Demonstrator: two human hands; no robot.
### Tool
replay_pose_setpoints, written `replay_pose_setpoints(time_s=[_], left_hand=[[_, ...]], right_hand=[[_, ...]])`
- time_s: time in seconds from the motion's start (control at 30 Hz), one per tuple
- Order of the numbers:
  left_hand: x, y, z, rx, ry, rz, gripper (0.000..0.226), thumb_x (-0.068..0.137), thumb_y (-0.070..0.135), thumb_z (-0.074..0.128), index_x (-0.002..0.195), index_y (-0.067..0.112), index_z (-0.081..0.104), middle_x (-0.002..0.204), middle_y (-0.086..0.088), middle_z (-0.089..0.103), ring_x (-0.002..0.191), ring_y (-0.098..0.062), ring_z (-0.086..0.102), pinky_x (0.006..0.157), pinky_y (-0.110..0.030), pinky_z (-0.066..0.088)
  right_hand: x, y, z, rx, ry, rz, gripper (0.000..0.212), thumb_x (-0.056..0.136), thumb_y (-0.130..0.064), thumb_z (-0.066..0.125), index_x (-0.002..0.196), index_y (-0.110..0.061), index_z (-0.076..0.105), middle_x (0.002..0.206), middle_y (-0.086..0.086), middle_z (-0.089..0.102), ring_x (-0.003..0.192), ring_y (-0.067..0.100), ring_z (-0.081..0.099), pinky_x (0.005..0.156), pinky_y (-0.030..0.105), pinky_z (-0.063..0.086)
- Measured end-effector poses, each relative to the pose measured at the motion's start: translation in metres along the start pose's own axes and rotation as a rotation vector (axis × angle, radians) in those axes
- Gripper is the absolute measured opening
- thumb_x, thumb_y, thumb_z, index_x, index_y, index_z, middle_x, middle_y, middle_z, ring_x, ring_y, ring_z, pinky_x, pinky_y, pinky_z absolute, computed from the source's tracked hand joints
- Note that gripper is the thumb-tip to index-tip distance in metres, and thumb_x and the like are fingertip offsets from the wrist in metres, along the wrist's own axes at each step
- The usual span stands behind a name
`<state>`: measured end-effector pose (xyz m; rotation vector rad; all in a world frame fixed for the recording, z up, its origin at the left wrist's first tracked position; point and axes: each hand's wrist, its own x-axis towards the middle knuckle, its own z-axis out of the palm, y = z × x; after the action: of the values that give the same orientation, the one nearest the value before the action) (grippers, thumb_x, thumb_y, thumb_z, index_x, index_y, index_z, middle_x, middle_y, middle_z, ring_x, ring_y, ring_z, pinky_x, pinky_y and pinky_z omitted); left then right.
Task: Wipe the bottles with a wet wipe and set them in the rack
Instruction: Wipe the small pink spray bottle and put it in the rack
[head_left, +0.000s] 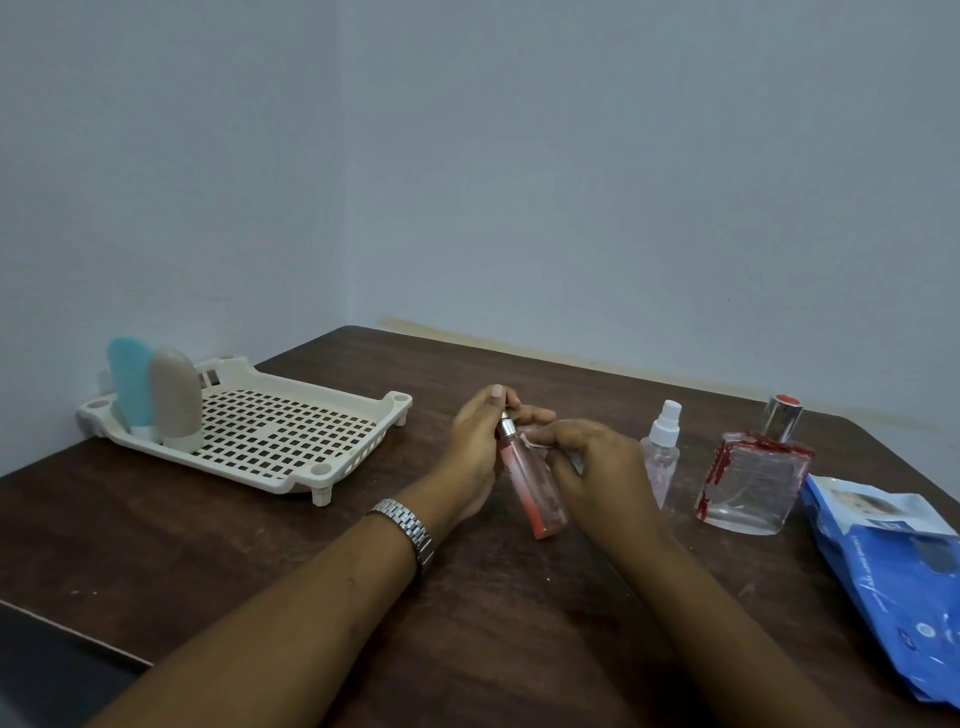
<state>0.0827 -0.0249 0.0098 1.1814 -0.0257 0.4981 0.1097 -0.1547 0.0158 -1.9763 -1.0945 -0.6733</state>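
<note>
Right of the rack (291, 441), the left hand (475, 447) grips the pink spray bottle (535, 488) by its neck while the right hand (597, 467) pinches a wet wipe (574, 460) against it. Once wetted the bottle could slip, or the right hand could topple the clear spray bottle (661, 457) beside it. The tabletop (291, 530) is dark scuffed wood, set in a corner of blue-grey walls.

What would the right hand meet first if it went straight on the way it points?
Probably the pink bottle, tilted just ahead of the right hand and gripped near its cap by the left hand. The right hand seems to pinch a white wipe; depth is unclear.
</note>
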Motion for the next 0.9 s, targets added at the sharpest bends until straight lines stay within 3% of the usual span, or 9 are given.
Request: replay_pose_setpoints(time_s=[0.1, 0.23, 0.33, 0.43, 0.9], left_hand=[[0.002, -0.001, 0.0, -0.053, 0.054, -0.005, 0.033, 0.104, 0.027, 0.031, 0.077, 0.013, 0.044, 0.072, -0.009, 0.07, 0.065, -0.018, 0.067, 0.063, -0.026, 0.054], [0.003, 0.0, -0.002, -0.038, 0.08, -0.014, 0.035, 0.102, 0.033, 0.035, 0.074, 0.013, 0.042, 0.062, -0.007, 0.066, 0.054, -0.015, 0.061, 0.056, -0.023, 0.052], [0.004, 0.0, -0.003, -0.05, 0.069, -0.03, 0.034, 0.102, 0.034, 0.035, 0.075, 0.013, 0.042, 0.058, -0.007, 0.063, 0.051, -0.016, 0.061, 0.053, -0.023, 0.051], [0.006, -0.001, -0.005, -0.044, 0.073, -0.028, 0.035, 0.101, 0.034, 0.036, 0.075, 0.012, 0.042, 0.057, -0.009, 0.062, 0.055, -0.022, 0.064, 0.057, -0.027, 0.053], [0.008, -0.003, -0.013, 0.13, 0.142, -0.055, 0.037, 0.101, 0.035, 0.038, 0.073, 0.012, 0.045, 0.044, -0.004, 0.055, 0.052, -0.021, 0.066, 0.058, -0.026, 0.051]], right_hand=[[-0.002, -0.003, 0.004, 0.046, -0.025, -0.104, 0.024, 0.076, 0.005, 0.066, 0.092, -0.01, 0.074, 0.093, 0.002, 0.071, 0.09, -0.008, 0.052, 0.08, -0.005, 0.034], [-0.001, -0.004, 0.003, 0.07, -0.123, -0.171, 0.022, 0.072, 0.003, 0.067, 0.087, -0.011, 0.075, 0.092, 0.001, 0.071, 0.093, -0.008, 0.051, 0.083, -0.003, 0.035], [0.001, -0.001, -0.009, 0.085, -0.274, -0.097, 0.023, 0.076, 0.002, 0.07, 0.088, -0.016, 0.076, 0.091, -0.009, 0.067, 0.082, -0.009, 0.055, 0.08, 0.0, 0.038], [0.002, -0.001, -0.021, 0.091, -0.426, -0.008, 0.025, 0.079, -0.001, 0.068, 0.089, -0.023, 0.075, 0.088, -0.023, 0.059, 0.086, -0.006, 0.057, 0.079, 0.004, 0.041], [0.003, -0.009, -0.034, 0.066, -0.701, 0.064, 0.024, 0.079, -0.008, 0.069, 0.088, -0.03, 0.073, 0.088, -0.018, 0.061, 0.086, -0.001, 0.057, 0.074, 0.012, 0.046]])
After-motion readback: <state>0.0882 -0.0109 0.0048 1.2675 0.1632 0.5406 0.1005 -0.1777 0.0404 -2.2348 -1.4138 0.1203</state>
